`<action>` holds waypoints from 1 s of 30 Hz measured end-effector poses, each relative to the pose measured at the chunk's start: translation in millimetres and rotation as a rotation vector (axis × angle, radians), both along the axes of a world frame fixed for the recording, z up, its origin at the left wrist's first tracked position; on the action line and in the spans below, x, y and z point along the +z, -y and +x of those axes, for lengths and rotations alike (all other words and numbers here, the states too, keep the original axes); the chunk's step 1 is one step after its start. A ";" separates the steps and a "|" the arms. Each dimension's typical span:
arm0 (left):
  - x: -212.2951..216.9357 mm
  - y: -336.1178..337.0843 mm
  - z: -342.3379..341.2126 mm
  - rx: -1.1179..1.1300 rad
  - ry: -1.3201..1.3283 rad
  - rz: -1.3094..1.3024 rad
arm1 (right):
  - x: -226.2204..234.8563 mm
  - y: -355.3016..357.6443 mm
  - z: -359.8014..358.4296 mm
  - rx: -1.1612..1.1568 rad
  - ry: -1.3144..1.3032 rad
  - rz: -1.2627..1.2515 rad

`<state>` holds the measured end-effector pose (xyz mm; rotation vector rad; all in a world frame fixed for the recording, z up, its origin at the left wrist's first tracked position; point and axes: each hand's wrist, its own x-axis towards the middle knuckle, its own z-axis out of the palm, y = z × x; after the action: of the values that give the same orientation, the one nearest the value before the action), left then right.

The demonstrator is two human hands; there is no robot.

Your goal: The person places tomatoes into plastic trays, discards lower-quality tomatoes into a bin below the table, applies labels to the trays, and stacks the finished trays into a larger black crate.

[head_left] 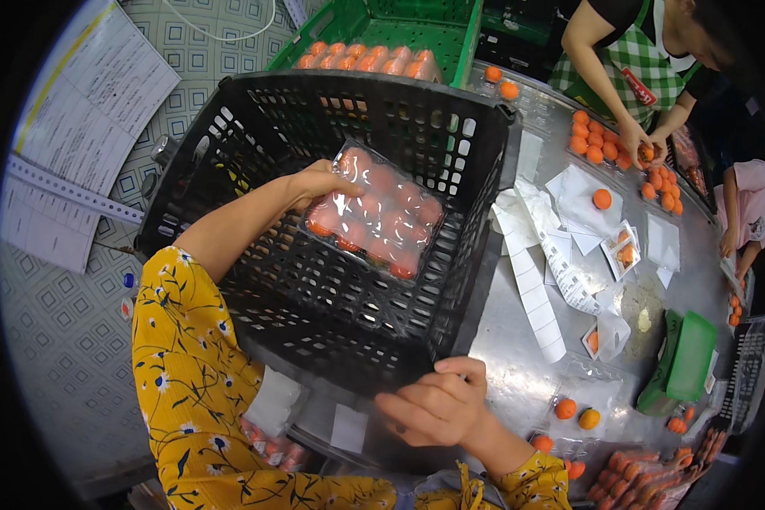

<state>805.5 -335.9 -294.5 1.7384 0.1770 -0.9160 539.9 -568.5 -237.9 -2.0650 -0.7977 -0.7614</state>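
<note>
My left hand grips one side of a clear plastic pack of mandarins, with the thumb lying on its shiny top. The pack is tilted inside a black slatted crate; whether it touches the crate's bottom I cannot tell. Over the crate's near right corner is my right hand, slightly blurred, its fingers loosely bent and apart, nothing visible in them.
Behind the black crate stands a green crate with packed fruit. On the metal table at right lie label strips, loose mandarins and a green plastic basket. Two people work across it; one person's hands handle fruit.
</note>
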 end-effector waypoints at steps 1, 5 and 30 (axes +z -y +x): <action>7.9 8.1 -2.3 -0.005 0.038 0.050 | -0.6 0.0 0.2 0.003 -0.001 -0.003; 51.6 7.7 -21.4 0.010 0.253 0.117 | -0.5 -2.8 0.4 0.015 -0.002 0.027; 210.6 117.3 -242.4 -0.208 0.755 -0.059 | -38.5 131.0 -97.4 0.313 -0.894 1.798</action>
<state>563.1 -453.2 -83.9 1.9503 -0.5266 -0.3485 442.5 -699.5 -276.4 -0.4150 0.2004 -0.0787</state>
